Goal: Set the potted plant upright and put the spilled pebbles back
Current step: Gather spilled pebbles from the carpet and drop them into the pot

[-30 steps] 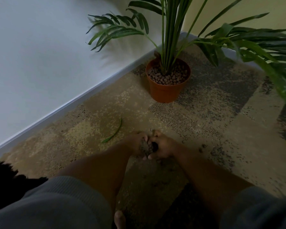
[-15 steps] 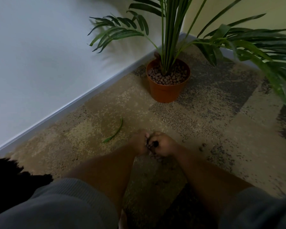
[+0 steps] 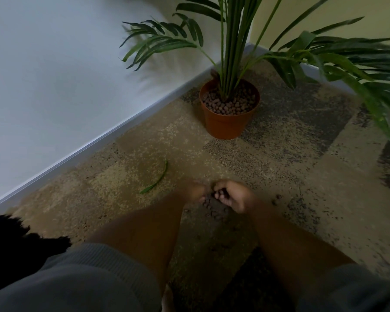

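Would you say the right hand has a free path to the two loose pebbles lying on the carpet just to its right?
Probably yes. The stray pebbles lie on bare carpet beside the right hand, with nothing between. But its fingers are curled over pebbles already, so it may need to empty first.

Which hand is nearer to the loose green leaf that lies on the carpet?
Left. The left hand is just right of the fallen leaf, on the leaf's side of the spilled pebbles. The right hand is farther right, beyond the left hand.

dim corner: pale walls (image 3: 54, 75), grey skirting (image 3: 99, 143), mottled carpet (image 3: 302, 176).
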Tool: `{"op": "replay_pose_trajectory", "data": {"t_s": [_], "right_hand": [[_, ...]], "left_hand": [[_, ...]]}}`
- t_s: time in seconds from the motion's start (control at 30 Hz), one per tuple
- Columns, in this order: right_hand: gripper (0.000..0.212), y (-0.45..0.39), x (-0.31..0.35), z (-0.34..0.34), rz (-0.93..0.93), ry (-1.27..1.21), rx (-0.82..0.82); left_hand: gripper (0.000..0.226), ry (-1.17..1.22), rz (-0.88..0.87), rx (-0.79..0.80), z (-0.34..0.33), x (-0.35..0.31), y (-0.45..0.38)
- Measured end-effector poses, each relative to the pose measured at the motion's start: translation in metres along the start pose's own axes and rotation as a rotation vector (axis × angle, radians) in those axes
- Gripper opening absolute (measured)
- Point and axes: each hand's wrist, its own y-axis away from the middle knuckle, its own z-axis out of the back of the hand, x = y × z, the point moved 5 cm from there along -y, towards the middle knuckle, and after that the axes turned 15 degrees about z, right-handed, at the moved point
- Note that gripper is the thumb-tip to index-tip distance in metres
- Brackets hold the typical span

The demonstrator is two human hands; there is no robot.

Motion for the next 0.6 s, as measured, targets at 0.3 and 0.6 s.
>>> {"op": "replay_pose_trajectory", "data": {"t_s": [0.3,0.6], "right_hand": [[0.019,0.003,0.014,-0.007,-0.046,-0.579,0.076],[0.010,0.005,0.037,-0.024,0.026,-0.569,0.143]], "left_hand": [[0.026,0.749,0.258,0.365,-0.011,-0.009,0.022],[0.033,1.079,0.235,0.275,-0.001,-0.028,0.007]]}}
